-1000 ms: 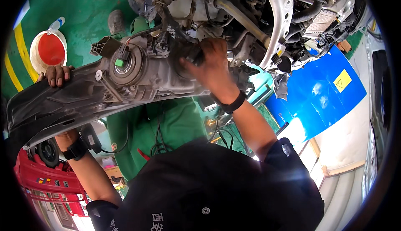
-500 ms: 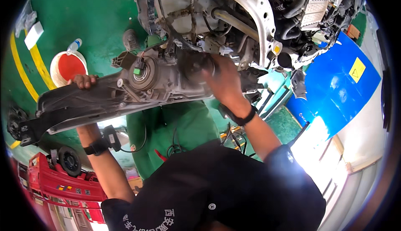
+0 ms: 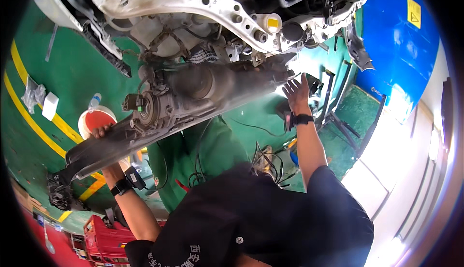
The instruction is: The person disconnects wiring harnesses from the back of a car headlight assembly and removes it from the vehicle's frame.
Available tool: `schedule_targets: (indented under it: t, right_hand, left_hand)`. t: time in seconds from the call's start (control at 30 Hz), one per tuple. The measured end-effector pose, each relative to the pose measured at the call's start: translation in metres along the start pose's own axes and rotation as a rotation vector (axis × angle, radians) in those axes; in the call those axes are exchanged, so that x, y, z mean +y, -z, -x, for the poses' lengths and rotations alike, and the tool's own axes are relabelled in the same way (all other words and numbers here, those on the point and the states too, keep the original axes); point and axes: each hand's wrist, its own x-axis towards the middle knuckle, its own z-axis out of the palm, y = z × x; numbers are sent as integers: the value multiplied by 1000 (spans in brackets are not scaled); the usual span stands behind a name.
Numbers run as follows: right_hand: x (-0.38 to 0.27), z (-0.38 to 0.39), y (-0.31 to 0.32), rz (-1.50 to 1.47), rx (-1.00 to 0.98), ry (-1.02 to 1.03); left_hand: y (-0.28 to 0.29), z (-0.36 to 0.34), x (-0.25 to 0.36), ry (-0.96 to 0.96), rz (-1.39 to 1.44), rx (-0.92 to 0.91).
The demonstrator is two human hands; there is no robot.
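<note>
Bright daylight floods in from the lower right, washing out the white wall [image 3: 411,170] in glare. Motion blur smears the long grey assembly [image 3: 193,107]. Fisheye distortion bends edges into a black rim.

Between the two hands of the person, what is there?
In the head view, the long grey headlamp unit spans from the left hand to the right hand.
</note>
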Motion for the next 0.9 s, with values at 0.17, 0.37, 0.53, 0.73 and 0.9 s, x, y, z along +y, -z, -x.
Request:
schedule_targets:
  t: [0.17, 0.37, 0.53, 0.73, 0.9]
  right_hand:
    - [11, -52, -15, -81, -446, 5]
    - [19, -77, -19, -231, -606, -117]
    - [50, -92, 13, -300, -511, -205]
    - [76, -51, 29, -304, -427, -224]
    - [78, -73, 41, -281, -465, -228]
  left_hand:
    - [-9, 3, 10, 36, -19, 12]
    - [-29, -2, 12, 69, 0, 32]
    - [-49, -11, 29, 127, -68, 27]
    - [-94, -26, 58, 124, -258, 38]
    - [-139, -44, 55, 68, -415, 134]
